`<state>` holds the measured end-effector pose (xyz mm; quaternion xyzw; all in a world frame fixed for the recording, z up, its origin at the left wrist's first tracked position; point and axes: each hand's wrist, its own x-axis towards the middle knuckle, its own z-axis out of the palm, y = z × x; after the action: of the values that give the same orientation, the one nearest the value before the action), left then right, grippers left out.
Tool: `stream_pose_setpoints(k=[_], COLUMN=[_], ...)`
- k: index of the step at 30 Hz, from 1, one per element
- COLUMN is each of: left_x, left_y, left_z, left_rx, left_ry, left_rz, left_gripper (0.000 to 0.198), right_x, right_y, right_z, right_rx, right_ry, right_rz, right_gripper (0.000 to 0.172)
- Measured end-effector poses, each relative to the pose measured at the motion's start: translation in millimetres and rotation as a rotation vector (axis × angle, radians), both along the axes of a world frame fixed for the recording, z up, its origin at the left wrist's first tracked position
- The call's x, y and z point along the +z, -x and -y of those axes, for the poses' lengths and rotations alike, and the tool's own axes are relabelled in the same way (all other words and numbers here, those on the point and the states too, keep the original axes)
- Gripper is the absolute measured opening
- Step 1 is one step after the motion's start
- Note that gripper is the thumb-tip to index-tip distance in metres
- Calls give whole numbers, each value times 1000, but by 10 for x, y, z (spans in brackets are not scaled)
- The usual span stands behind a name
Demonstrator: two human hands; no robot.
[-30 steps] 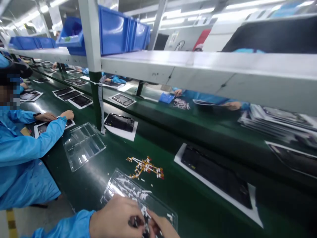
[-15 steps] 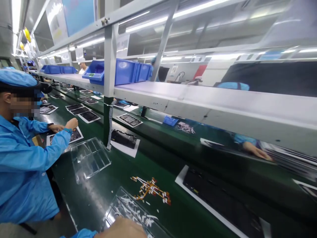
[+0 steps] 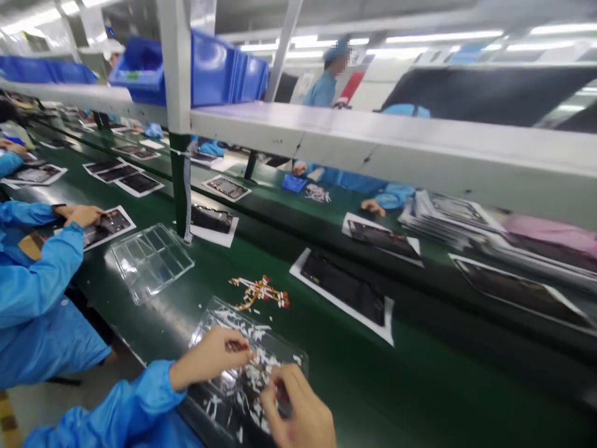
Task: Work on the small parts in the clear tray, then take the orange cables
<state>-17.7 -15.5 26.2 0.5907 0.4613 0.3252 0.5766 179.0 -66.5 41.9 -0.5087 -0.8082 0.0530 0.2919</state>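
Note:
My left hand [image 3: 212,354], in a blue sleeve, is over a clear plastic tray [image 3: 298,356] strewn with white paper-like scraps [image 3: 259,367]. Its thumb and fingers are pinched together; what they hold, if anything, is too small to make out. My right hand [image 3: 301,407] is lower right, over the tray's near side, with fingers curled in and thumb close to them. Its fingertips are partly hidden, and I cannot see what is in them. Just beyond the tray lies a loose pile of orange and white flex cables [image 3: 261,292] on the green bench.
A clear divided tray [image 3: 153,261] lies left, near a co-worker's hands [image 3: 84,216]. A dark panel on white paper [image 3: 345,289] lies to the right on the belt. The white shelf [image 3: 373,140] and its post [image 3: 180,124] cross ahead. Blue bins [image 3: 214,68] stand on the shelf.
The view has tilted down and sharpened. Both my hands now show over the scrap tray, where before only one blurred hand showed at the bottom edge. The dark panel has shifted up and left in view.

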Motion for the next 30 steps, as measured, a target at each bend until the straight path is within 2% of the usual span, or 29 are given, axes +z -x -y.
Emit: stream_pose_setpoints(k=[4, 6, 11, 16, 22, 26, 30], left_x=[81, 85, 116, 142, 68, 77, 183], left_y=[162, 214, 290, 357, 398, 422, 544], left_z=[-111, -128, -101, -35, 71, 118, 126], left_rx=[-26, -8, -25, -77, -64, -66, -101], left_ry=[67, 106, 112, 72, -16, -33, -110], left_rz=[81, 105, 148, 122, 83, 110, 26], left_gripper=[36, 45, 50, 65, 68, 66, 58], right_x=[149, 203, 293, 245, 121, 77, 125], right_y=[-94, -47, 256, 399, 501, 578, 487], right_z=[-40, -41, -49, -109, -110, -110, -126], right_rx=[-68, -92, 73, 100, 44, -5, -34], right_ry=[61, 43, -22, -109, -216, -199, -156], right_rz=[112, 107, 47, 224, 369, 367, 298], right_gripper=[37, 33, 18, 18, 21, 21, 22])
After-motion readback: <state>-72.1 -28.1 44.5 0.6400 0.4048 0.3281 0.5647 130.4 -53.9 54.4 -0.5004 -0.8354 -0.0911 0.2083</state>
